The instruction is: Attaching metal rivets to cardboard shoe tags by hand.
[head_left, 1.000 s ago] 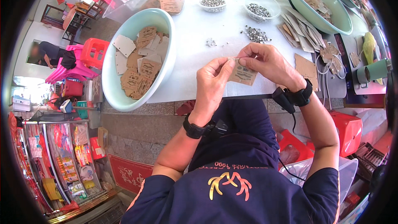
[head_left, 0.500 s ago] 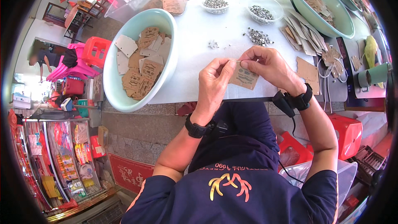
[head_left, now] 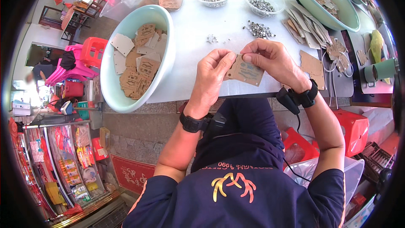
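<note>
Between my hands, above the table's near edge, is a brown cardboard tag (head_left: pixel 245 72) with dark print and small holes near its corners. My left hand (head_left: pixel 209 71) pinches its upper left edge between thumb and fingers. My right hand (head_left: pixel 274 62) pinches the top edge further right; anything small under those fingertips is hidden. Just beyond the hands lies a loose pile of small silvery metal pieces (head_left: pixel 259 30), with a smaller, paler cluster (head_left: pixel 211 39) left of it. To my left stands a pale green basin (head_left: pixel 165 65) of brown and whitish cardboard tags (head_left: pixel 148 68).
Two clear bowls of metal pieces, one left (head_left: pixel 214 1) and one right (head_left: pixel 265 6), stand at the back. Stacked cardboard pieces (head_left: pixel 307 27), another green basin (head_left: pixel 353 22) and a white cable (head_left: pixel 330 85) are on the right. Red stools (head_left: pixel 351 131) stand below.
The tag has tilted and shows more of its printed face, with its left corner now out from behind my left fingers. Both hands still hold it, and my left hand has shifted slightly left.
</note>
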The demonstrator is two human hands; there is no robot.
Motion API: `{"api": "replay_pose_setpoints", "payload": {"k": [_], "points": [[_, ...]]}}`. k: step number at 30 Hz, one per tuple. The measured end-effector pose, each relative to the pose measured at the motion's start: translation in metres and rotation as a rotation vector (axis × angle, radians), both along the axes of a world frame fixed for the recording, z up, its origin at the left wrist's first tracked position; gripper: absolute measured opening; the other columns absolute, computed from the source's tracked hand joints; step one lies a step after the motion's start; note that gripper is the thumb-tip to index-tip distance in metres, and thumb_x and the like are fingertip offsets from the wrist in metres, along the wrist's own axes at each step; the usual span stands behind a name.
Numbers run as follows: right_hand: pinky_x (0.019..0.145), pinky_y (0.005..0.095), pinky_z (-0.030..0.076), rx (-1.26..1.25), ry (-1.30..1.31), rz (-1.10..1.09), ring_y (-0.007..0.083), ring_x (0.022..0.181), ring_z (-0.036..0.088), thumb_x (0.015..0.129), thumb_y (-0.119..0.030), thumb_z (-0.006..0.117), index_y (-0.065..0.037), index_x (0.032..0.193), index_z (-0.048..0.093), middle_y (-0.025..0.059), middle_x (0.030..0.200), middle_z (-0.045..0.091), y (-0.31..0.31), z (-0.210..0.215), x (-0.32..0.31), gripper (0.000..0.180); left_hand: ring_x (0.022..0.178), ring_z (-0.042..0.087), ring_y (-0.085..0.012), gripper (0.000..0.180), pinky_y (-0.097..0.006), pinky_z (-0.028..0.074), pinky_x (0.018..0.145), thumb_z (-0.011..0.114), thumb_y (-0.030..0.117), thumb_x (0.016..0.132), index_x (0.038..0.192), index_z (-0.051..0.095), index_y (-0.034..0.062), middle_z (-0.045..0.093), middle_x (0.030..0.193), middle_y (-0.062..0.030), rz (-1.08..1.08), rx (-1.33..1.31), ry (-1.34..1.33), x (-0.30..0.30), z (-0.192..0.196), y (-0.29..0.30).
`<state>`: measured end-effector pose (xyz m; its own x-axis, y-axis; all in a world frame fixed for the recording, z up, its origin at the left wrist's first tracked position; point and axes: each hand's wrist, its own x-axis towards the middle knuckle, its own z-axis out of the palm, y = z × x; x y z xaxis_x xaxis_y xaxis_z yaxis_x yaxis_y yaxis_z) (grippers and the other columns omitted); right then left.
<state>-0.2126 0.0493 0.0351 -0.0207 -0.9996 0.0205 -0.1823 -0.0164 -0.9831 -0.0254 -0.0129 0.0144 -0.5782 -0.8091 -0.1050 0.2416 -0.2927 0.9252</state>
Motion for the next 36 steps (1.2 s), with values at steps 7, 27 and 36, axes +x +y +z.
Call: {"api": "replay_pose_setpoints", "payload": {"k": [7,27,36], "points": [[0.069,0.0247,0.049,0.026,0.006,-0.036,0.0055,0.075,0.056,0.092,-0.016,0.066,-0.001,0.102,0.068,0.0005,0.082,0.066,0.004,0.008,0.003,0.018,0.085,0.064,-0.0095,0.02,-0.028,0.056,0.077,0.06,0.018,0.096,0.106,0.063,0.0008,0.066,0.096,-0.0039,-0.088,0.118,0.036,0.002,0.004,0.003],[0.063,0.02,0.041,0.162,-0.162,-0.01,0.0037,0.07,0.05,0.092,-0.024,0.066,-0.002,0.099,0.07,-0.0034,0.077,0.06,-0.009,0.004,-0.01,0.023,0.085,0.059,-0.0058,0.019,-0.022,0.048,0.077,0.063,0.011,0.094,0.108,0.062,-0.0014,0.066,0.095,-0.0029,-0.041,-0.326,-0.184,0.0,0.006,0.002],[0.06,0.0167,0.043,0.281,-0.332,0.17,0.0031,0.069,0.056,0.088,-0.014,0.069,-0.001,0.1,0.068,-0.001,0.084,0.065,-0.02,0.012,-0.023,0.018,0.085,0.057,-0.008,0.013,-0.024,0.046,0.078,0.059,0.01,0.096,0.106,0.059,0.0011,0.063,0.093,-0.0024,-0.029,-0.694,-0.223,-0.003,0.001,-0.001]]}}
